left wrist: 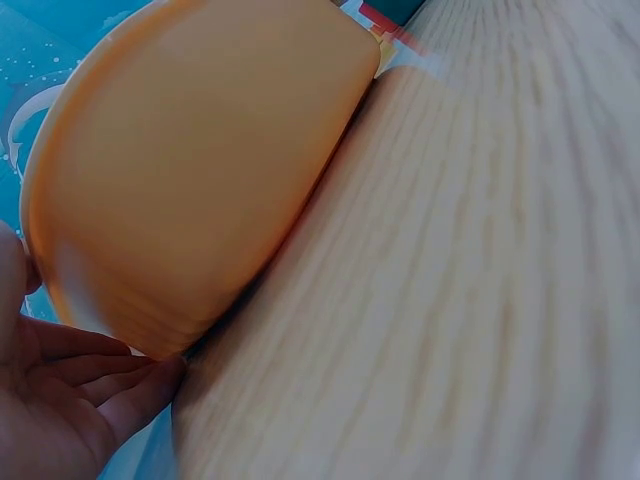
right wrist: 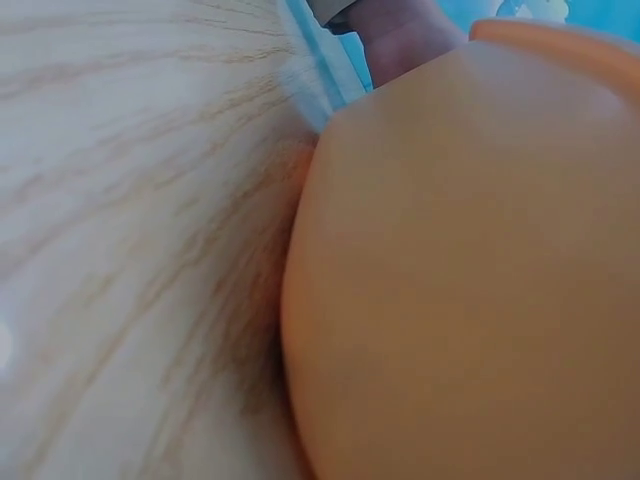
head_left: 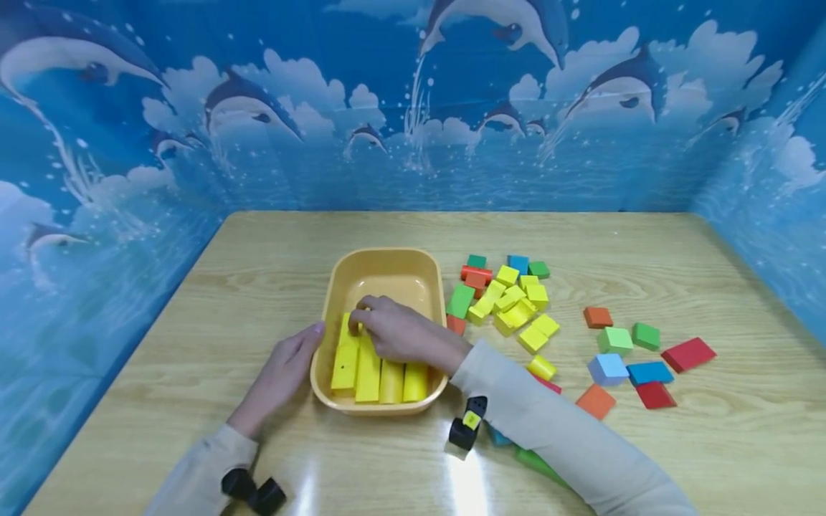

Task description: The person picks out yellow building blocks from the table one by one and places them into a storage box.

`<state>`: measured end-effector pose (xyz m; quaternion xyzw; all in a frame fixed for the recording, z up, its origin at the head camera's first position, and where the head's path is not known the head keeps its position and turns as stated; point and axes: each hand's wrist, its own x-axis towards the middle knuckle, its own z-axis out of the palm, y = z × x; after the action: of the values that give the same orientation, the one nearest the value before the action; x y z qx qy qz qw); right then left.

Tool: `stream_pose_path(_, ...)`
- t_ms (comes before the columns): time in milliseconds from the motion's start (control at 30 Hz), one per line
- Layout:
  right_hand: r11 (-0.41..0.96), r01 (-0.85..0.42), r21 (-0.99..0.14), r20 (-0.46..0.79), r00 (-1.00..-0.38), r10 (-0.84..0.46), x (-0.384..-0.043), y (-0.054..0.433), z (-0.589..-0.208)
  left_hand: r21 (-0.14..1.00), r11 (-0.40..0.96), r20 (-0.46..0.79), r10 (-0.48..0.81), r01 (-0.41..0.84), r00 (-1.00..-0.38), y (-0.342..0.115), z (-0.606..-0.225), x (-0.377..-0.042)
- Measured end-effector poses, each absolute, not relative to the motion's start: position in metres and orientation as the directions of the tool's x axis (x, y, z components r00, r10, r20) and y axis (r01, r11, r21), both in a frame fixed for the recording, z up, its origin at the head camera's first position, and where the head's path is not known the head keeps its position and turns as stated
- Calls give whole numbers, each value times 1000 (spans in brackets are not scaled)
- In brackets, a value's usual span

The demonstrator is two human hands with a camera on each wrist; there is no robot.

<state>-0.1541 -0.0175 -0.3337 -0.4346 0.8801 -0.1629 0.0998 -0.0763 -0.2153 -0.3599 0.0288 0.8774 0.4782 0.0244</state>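
Only the head view shows inside the tan bin (head_left: 387, 265), where the right hand (head_left: 405, 331) bends its fingers over the yellow blocks (head_left: 368, 369); whether it pinches one, I cannot tell. The left wrist view reveals fingertips at the bin's lower edge, where the left hand (head_left: 287, 369) grips it; the right wrist view shows mainly outer wall.

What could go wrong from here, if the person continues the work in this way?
The right sleeve passes over loose blocks, such as the green block near the table's front edge, so it might sweep some aside.
The right arm crosses the tub's right rim; leaning there could shift the tub, although the left hand touches its left side.
The right hand might disturb the yellow blocks lined up inside.
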Motion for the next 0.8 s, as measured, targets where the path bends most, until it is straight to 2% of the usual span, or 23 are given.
stream_pose_path(267, 542, -755, -368, 3, -584, -812, -156, -16, -334, 839, 544, -31, 76, 15, -997, -215, -358, -77)
stream_pose_path(367, 483, -777, -404, 89, -558, -825, -160, -14, -335, 843, 538, -35, 74, 11, -997, -214, -360, -77)
stream_pose_path(500, 341, -800, -494, 273, -515, -812, -166, -4, -333, 848, 530, -42, 75, 4, -996, -213, -363, -78)
stream_pose_path(567, 295, -799, -525, 337, -513, -789, -167, 6, -328, 846, 533, -56, 75, -8, -996, -213, -363, -78)
stream_pose_path(667, 318, -772, -550, 362, -564, -742, -170, 30, -319, 838, 546, -86, 81, -28, -993, -215, -360, -77)
stream_pose_path(800, 430, -700, -571, 288, -661, -693, -179, 76, -309, 832, 554, -92, 84, -30, -992, -217, -357, -77)
